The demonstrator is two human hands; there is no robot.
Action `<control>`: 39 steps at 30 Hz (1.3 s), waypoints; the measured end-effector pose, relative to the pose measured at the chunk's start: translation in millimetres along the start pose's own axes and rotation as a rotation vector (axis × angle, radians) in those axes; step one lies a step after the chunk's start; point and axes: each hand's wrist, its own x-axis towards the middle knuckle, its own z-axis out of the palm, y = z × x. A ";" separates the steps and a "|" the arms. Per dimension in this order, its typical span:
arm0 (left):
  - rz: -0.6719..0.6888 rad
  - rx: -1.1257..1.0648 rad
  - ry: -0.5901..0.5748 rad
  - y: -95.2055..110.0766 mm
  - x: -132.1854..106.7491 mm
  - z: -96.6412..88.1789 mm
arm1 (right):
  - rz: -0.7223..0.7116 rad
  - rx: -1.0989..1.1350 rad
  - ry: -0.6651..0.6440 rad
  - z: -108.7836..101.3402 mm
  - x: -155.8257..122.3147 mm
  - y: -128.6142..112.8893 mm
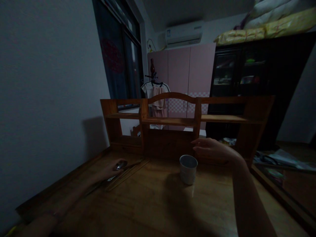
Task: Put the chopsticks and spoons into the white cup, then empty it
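Note:
A grey-white metal-looking cup (188,174) stands upright on the wooden desk, its open mouth facing up. Just behind and to the right of its rim is my right hand (208,147), raised, with the fingers stretched out and nothing visible in them. My left hand (112,170) rests low over the left side of the desk, its fingers closed around a shiny metal utensil (120,165) whose exact kind is hard to make out in the dim light. Beside that hand lie several thin chopsticks (128,176), slanting away from me, along with darker utensils partly hidden by the hand.
The wooden desk (143,207) carries a low shelf unit (170,121) along its back edge. A wall (49,82) borders the left side. Papers and a cable (283,159) lie beyond the right edge. Farther back are a pink wardrobe (179,72) and a dark cabinet (266,85).

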 end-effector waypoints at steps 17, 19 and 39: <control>0.071 0.051 0.014 -31.5 7.9 44.5 | 0.044 -0.111 -0.006 3.3 7.4 10.1; 0.069 0.116 0.037 -32.6 9.2 46.8 | 0.058 -0.131 0.005 2.9 7.3 9.8; 0.147 -0.086 -0.081 -49.4 -1.3 38.2 | 0.080 -0.116 -0.022 1.5 6.9 17.4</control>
